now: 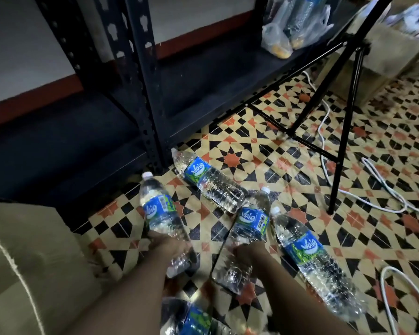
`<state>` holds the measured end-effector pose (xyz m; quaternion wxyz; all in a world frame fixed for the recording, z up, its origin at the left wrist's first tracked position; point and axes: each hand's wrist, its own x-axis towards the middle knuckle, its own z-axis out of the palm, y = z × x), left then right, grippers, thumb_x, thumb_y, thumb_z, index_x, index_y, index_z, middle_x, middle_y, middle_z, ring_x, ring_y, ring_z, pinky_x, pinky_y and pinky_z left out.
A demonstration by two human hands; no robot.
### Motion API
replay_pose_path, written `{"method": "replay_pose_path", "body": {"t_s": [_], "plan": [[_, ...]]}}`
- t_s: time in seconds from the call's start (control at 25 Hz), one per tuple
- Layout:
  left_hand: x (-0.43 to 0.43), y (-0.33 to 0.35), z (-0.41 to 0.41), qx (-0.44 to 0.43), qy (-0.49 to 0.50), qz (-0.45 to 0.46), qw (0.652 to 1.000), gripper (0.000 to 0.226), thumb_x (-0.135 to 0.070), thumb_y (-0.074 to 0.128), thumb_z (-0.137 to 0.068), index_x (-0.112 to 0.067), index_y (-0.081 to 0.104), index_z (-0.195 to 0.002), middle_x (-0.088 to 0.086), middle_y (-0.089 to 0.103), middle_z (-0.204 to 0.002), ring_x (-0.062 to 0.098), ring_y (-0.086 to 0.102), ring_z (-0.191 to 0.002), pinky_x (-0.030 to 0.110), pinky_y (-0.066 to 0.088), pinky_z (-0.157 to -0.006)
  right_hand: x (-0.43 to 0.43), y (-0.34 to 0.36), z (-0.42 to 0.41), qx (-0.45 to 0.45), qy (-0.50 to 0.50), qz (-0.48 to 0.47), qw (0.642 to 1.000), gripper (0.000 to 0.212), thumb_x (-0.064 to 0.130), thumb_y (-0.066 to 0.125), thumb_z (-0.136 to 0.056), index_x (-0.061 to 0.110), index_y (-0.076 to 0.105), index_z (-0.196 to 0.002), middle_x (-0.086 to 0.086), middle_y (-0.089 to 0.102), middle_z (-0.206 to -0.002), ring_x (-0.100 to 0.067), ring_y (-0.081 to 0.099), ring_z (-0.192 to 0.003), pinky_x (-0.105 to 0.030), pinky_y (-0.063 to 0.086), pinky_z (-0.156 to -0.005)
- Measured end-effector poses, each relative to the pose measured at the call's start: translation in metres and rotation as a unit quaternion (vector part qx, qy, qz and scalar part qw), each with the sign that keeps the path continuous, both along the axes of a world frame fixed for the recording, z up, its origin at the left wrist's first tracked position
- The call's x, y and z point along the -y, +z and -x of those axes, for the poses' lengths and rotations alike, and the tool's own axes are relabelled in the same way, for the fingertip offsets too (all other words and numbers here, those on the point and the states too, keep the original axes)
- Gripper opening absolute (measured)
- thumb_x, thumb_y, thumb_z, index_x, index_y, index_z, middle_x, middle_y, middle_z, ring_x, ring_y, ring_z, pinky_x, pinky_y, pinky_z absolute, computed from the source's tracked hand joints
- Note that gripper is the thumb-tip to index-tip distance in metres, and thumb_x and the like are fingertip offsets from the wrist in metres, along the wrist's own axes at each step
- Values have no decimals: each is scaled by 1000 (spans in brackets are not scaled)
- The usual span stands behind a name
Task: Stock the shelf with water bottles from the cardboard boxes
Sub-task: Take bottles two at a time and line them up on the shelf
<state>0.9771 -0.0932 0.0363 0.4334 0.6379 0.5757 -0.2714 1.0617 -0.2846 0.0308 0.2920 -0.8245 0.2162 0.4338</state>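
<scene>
Shelf point(191, 93) at twelve o'clock, box point(22, 262) at eight. Left bottle point(159, 211) and right bottle point(250, 223), near six, are clasped low by my left hand point(173, 249) and right hand point(250, 253). I should lift both caps-up and stand them deep on the shelf, clear of its post point(150, 122).

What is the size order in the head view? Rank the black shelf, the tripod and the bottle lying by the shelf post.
Largest: black shelf
Then: tripod
Smallest: bottle lying by the shelf post, though it lies nearer the camera than most of the other two.
</scene>
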Motion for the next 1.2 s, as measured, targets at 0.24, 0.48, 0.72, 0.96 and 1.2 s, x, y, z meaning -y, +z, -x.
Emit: {"method": "replay_pose_path", "body": {"t_s": [0.24,0.48,0.72,0.96,1.2], "plan": [[23,-17,11,-66,-137,29,988,143,-46,87,-63,-4,-15,-153,22,24,-156,37,31,-141,44,30,-117,24,18,1,-133,115,-43,983,16,17,52,-98,4,61,-95,-11,59,-91,-20,57,-78,-34,53,-82],[36,-26,2,65,50,-25,996,119,-50,86,-65,-8,17,-152,21,38,-148,39,46,-130,47,44,-106,2,3,24,14,-80,37,996,121,63,82,-60,2,25,-147,-22,35,-146,-36,42,-129,-41,45,-103],[30,-26,-4,9,-54,-60,997,123,-52,92,-49,-10,29,-146,22,42,-144,39,49,-128,46,49,-101,2,-13,13,-42,-42,62,996,93,42,76,-80,1,27,-148,-18,41,-145,-32,43,-133,-37,47,-93],[35,-31,-6,-4,-71,-65,995,138,-54,89,-54,-15,5,-156,21,15,-158,42,23,-144,53,33,-114,3,-16,33,10,-157,7,988,112,38,90,-63,4,19,-143,-19,48,-132,-35,52,-120,-39,52,-84],[35,-38,-11,38,7,-87,995,107,-47,93,-50,-10,40,-135,18,53,-128,36,59,-111,41,55,-88,12,-42,40,68,-208,3,976,96,41,100,-34,15,38,-103,-10,63,-94,-30,66,-85,-48,58,-82]]}}
